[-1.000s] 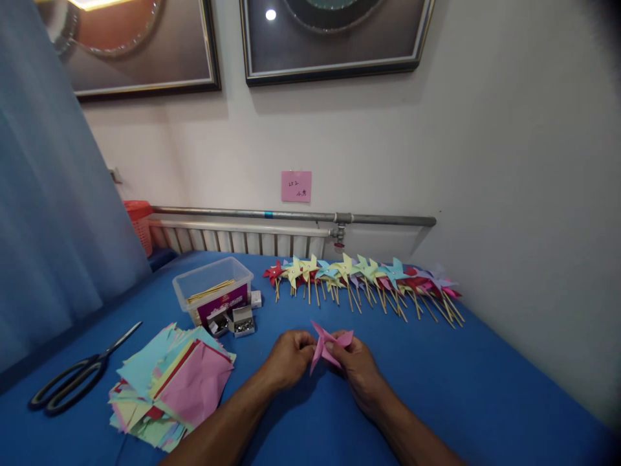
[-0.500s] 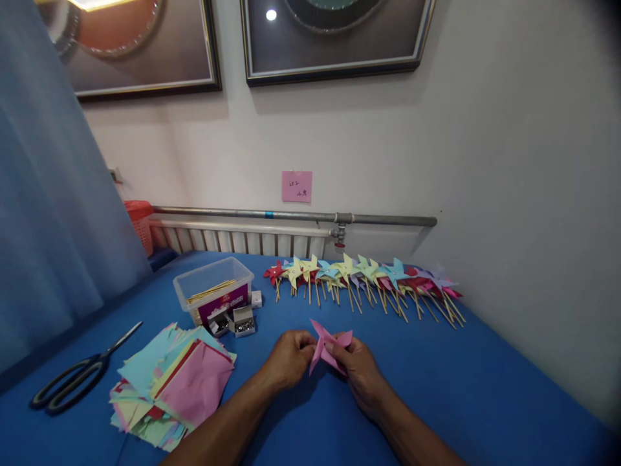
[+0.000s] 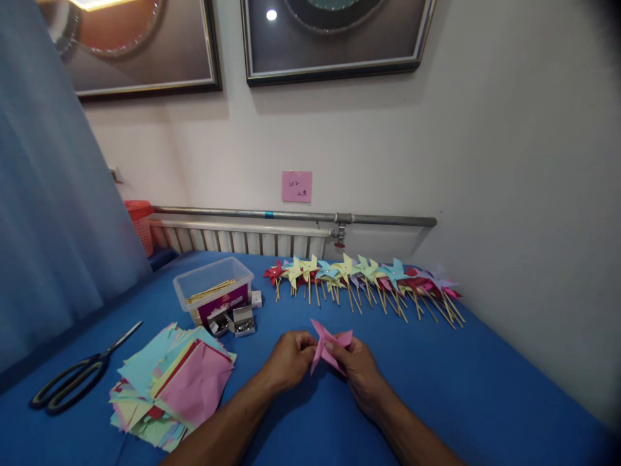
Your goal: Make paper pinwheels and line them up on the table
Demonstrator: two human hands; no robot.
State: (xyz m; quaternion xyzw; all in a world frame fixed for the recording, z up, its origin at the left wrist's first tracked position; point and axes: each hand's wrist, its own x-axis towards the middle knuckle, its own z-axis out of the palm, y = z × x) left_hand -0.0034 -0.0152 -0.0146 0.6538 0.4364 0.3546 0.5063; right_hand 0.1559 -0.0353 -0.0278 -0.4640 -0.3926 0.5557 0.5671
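Observation:
A folded pink paper pinwheel (image 3: 326,346) is held above the blue surface, between my two hands. My right hand (image 3: 358,369) grips its right side, with the thumb pressed near the centre. My left hand (image 3: 291,359) is closed at the pinwheel's left edge, thumb and fingertips together; whether a pin or a stick is in them is hidden. Left of my arms lies a pile of coloured paper squares (image 3: 194,382). Beyond my left hand, a small open box of metal pins (image 3: 243,325) stands beside a clear plastic tub (image 3: 213,275) with wooden sticks (image 3: 211,292).
Many finished pinwheels (image 3: 347,268) on sticks lie in a row along the far side of the blue table (image 3: 460,388). Black-handled scissors (image 3: 87,372) rest at the left. A pipe (image 3: 388,220) and radiator (image 3: 242,241) run along the wall behind; a blue curtain (image 3: 58,194) hangs left.
Almost nothing differs. My left hand and the pinwheel's left tip have shifted very slightly to the right; my right hand keeps its hold.

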